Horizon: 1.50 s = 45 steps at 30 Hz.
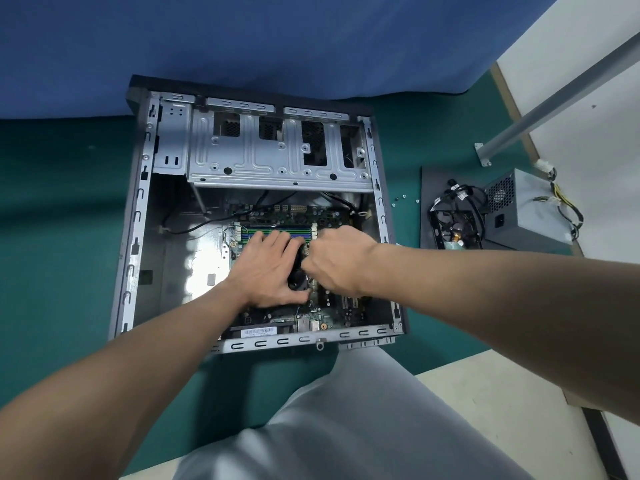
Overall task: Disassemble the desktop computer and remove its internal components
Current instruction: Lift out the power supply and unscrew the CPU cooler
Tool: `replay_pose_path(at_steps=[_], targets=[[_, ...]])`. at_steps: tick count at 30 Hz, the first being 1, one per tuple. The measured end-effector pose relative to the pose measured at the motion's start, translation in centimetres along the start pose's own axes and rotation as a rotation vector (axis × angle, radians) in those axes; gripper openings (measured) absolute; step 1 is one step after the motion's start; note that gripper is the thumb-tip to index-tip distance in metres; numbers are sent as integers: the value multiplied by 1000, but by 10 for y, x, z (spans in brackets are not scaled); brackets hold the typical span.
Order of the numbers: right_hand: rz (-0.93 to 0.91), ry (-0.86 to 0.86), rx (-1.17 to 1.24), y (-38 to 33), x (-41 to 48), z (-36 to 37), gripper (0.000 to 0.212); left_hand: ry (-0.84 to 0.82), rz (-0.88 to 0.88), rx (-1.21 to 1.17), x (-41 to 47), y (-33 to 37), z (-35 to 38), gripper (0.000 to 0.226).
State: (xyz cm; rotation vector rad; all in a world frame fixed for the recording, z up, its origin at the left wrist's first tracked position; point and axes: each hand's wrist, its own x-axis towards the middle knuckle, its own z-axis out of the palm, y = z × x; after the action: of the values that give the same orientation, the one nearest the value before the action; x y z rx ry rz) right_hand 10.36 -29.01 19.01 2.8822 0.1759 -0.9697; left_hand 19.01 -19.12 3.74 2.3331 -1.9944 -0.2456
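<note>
An open grey computer case [138, 216] lies flat on the green mat. Inside it, the green motherboard [332, 306] sits at the near right, with memory slots [273, 233] along its far edge. A black round CPU cooler fan [297, 271] stands in the board's middle. My left hand [266, 271] lies over the fan's left side, fingers spread across its top and thumb under its near edge. My right hand [337, 261] is at the fan's right side, with its fingers curled at the fan's edge; what they pinch is hidden.
An empty metal drive cage [277, 150] fills the far part of the case. To the right on the mat lie a dark side panel [429, 202], a black fan with cables [455, 226], a grey power supply [526, 216] and loose screws [403, 197]. A blue cloth [242, 39] hangs behind.
</note>
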Motion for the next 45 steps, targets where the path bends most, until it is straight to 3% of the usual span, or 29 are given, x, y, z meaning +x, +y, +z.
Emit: replay_pose_path(at_steps=[1,4,7,8,10,12,17,18,20,23,25,28,30,31,33,37,40,42,45], targets=[[61,3,97,4,0,0,10,5,1,-7,0,0,0,84],[309,-31,511,7,5,4,31,2,2,-6,0,-1,-1,85],[740,-46,1076,8,16,8,28,3,2,-1,-1,-1,-1,86],[855,-123,1246,10,18,7,25,1,0,-2,-1,-1,-2,86],[902,-284,1388,13,19,2,23,-10,-1,0,-1,-1,-2,87],[769,-314,1207,15,20,-3,26,-16,-1,2,-1,-1,-3,88],[165,-109,240,3,6,-4,18,-8,-7,-15,-1,0,-5,85],[43,-74,110,3,3,-3,8,3,-7,-22,-1,0,-5,83],[-102,-35,-51,6,2,0,14,17,-4,-34,-2,1,-5,79],[-5,-46,101,11,2,1,6,2,-12,-30,-1,0,-4,81],[137,-46,342,10,5,3,29,6,-16,-30,-1,0,-3,82],[589,-22,904,7,14,6,35,17,-9,-30,-1,-1,-2,83],[863,-172,1274,7,17,3,29,13,-12,-34,-1,-1,-1,85],[883,-281,1331,7,16,0,26,-5,-18,-29,-1,-1,0,89],[776,-321,1151,8,16,0,17,-39,-27,-13,0,-1,1,96],[351,-156,313,-2,4,-3,4,-48,-29,-2,0,0,0,98],[-105,-85,-179,-9,-3,2,20,-84,-27,29,0,-1,1,105],[-211,-57,-248,-10,-2,4,23,-86,-28,39,0,-1,1,106],[-19,-18,94,-4,-2,1,26,-64,-20,17,0,-1,-1,102]])
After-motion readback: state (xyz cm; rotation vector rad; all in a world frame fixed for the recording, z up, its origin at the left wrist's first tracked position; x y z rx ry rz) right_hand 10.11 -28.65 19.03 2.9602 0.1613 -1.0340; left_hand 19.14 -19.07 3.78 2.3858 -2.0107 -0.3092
